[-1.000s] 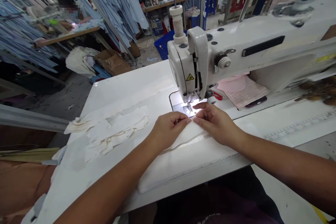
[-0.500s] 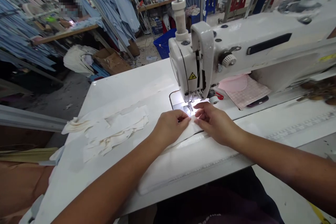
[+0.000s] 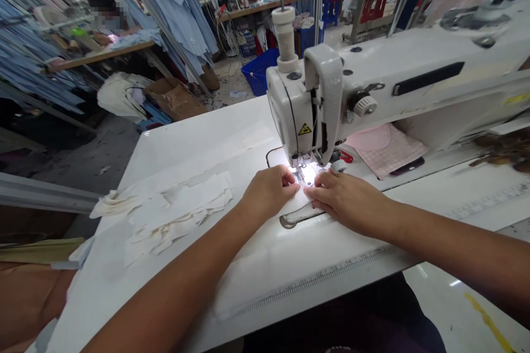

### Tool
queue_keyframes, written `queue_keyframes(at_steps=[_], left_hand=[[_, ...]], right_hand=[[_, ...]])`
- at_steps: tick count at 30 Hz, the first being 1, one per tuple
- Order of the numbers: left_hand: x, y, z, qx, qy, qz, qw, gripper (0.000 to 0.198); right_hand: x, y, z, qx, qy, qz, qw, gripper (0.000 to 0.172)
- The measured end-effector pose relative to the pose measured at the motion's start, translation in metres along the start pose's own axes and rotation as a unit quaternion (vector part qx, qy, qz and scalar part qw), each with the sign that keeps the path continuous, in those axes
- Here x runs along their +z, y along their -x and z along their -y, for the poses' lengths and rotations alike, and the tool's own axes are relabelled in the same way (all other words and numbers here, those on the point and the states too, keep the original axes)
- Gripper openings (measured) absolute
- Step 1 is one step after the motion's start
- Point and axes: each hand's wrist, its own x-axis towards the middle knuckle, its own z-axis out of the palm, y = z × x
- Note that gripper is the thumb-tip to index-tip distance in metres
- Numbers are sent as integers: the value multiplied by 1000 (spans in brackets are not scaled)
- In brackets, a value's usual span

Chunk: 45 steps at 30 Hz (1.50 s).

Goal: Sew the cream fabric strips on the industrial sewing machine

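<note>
Under the head of a white sewing machine (image 3: 285, 116), a small white fabric piece (image 3: 295, 198) lies on the lit needle plate, washed out by the lamp. My left hand (image 3: 269, 190) is left of the presser foot (image 3: 298, 174), thumb and index finger pinched on the fabric. To the right of the foot, my right hand (image 3: 351, 198) is held low with curled fingers, its fingertips at the fabric's near right edge. Glare and fingers hide part of the fabric. A stack of white fabric pieces (image 3: 182, 209) rests on the table to the left.
A pink checked cloth (image 3: 397, 149) lies beneath the machine arm, partly covering a dark flat object (image 3: 408, 166). A ruler strip (image 3: 314, 281) runs along the table's front edge. Beyond the table are a blue basket (image 3: 260, 71), a cardboard box (image 3: 176, 98) and co-workers at other tables.
My right hand has turned more palm-down and shifted slightly right and down, widening the gap between the hands. The fabric now covers less of the near plate, showing its rounded end. The view has shifted slightly.
</note>
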Motion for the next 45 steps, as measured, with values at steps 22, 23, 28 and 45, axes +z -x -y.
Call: queue_keyframes(at_steps=[22, 23, 28, 45], left_hand=[[-10, -19, 2, 35, -36, -7, 999, 14], [-10, -19, 2, 34, -40, -9, 999, 15], [-8, -22, 4, 44, -71, -18, 996, 19], [-5, 8, 26, 539, -222, -89, 808, 22]], right_hand=[[2, -7, -3, 32, 21, -10, 999, 27], [1, -8, -3, 35, 18, -6, 999, 27], [-2, -10, -4, 55, 6, 19, 998, 31], [-8, 5, -20, -60, -40, 8, 997, 28]])
